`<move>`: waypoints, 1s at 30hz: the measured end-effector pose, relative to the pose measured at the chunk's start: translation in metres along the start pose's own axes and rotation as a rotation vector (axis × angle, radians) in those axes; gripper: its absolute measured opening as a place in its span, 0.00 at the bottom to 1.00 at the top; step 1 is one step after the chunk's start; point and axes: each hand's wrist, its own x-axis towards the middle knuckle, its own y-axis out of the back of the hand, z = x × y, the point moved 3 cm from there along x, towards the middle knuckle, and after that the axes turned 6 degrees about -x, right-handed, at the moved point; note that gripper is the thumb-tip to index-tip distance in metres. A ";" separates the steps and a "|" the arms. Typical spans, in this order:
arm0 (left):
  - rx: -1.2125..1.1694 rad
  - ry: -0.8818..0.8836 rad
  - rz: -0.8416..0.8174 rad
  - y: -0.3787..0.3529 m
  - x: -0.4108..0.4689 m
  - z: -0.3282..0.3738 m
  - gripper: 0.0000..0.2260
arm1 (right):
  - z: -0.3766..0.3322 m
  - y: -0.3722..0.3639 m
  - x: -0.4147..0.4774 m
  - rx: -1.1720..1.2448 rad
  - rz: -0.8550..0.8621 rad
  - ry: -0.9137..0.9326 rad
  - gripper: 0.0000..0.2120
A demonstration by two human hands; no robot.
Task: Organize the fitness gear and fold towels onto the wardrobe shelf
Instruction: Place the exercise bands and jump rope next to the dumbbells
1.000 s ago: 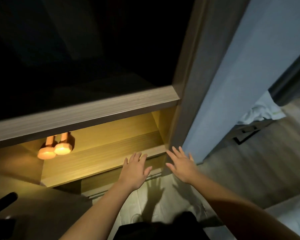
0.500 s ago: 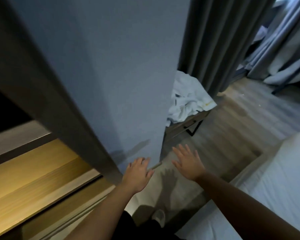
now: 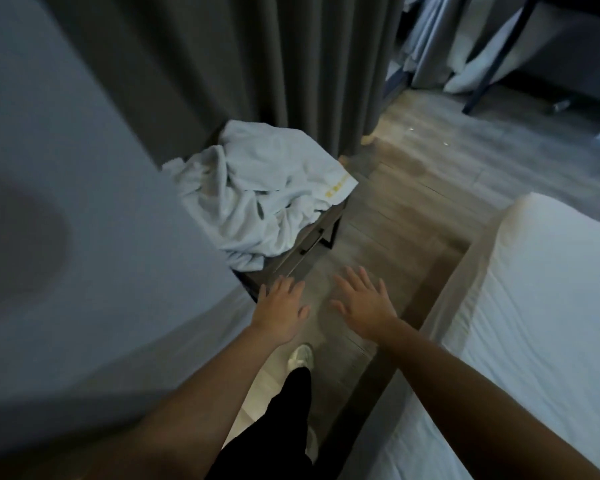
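Both hands empty and spread flat, just short of the towel pile

Palms down and holding nothing, the left hand (image 3: 279,311) and right hand (image 3: 364,304) hover over the grey wood-plank floor (image 3: 395,202) on the near side of the low dark-framed wooden bench (image 3: 312,242). The crumpled white terry towels (image 3: 257,195), one with a yellow mark at a corner, sit heaped on that bench and spill over its near edge, so my guess is they're parked there waiting to be folded. Room is tight: a flat blue-grey panel (image 3: 84,202) butts up on the bench's left, a dark grey pleated curtain (image 3: 291,64) hangs right behind it, and a white-sheeted bed (image 3: 534,306) sits to its right with only a strip of floor between. Reaching straight in from the front looks easiest.
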 end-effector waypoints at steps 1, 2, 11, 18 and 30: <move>0.012 -0.008 -0.018 -0.001 0.022 0.001 0.25 | 0.008 0.000 0.013 0.014 -0.005 -0.018 0.28; 0.027 -0.011 -0.037 0.000 0.042 0.000 0.26 | 0.016 0.000 0.027 0.026 -0.014 -0.035 0.28; 0.075 0.117 -0.064 -0.014 0.189 -0.027 0.27 | 0.053 -0.021 0.152 0.064 -0.131 -0.048 0.29; 0.301 0.058 0.080 -0.061 0.266 -0.085 0.30 | 0.066 -0.080 0.263 0.045 -0.212 0.069 0.30; 0.455 -0.126 0.419 -0.111 0.285 -0.117 0.31 | 0.060 -0.142 0.363 -0.036 -0.246 0.168 0.30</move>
